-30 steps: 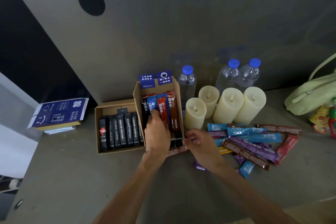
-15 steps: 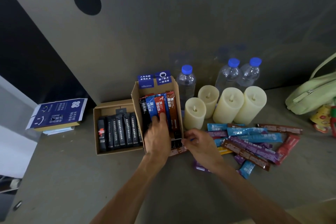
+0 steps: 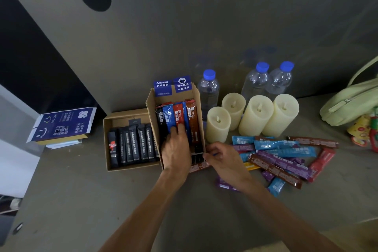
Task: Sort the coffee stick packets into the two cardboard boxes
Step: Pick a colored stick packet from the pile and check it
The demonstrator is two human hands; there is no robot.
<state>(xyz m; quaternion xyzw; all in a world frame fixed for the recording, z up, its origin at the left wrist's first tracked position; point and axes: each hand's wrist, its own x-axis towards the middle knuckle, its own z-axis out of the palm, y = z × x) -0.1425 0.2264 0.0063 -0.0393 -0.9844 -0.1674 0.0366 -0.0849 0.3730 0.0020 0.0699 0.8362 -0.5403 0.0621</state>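
Observation:
Two cardboard boxes sit side by side. The low left box (image 3: 108,141) holds a row of black stick packets (image 3: 134,145). The taller right box (image 3: 150,106) holds coloured packets (image 3: 178,116) in black, blue, red and brown. My left hand (image 3: 176,149) is inside the right box, fingertips pressing on the blue and red packets. My right hand (image 3: 223,159) rests at the box's front right corner, fingers curled and pinching its edge. A loose pile of blue, purple, brown and red packets (image 3: 284,155) lies on the table to the right.
Several cream candles (image 3: 257,114) and three water bottles (image 3: 208,90) stand behind the pile. A green bag (image 3: 351,104) lies at the far right, a blue printed box (image 3: 63,125) at the left. A grey wall rises close behind.
My left hand has slid slightly right and down across the packets in the right box. My right hand has stayed at the box's front corner.

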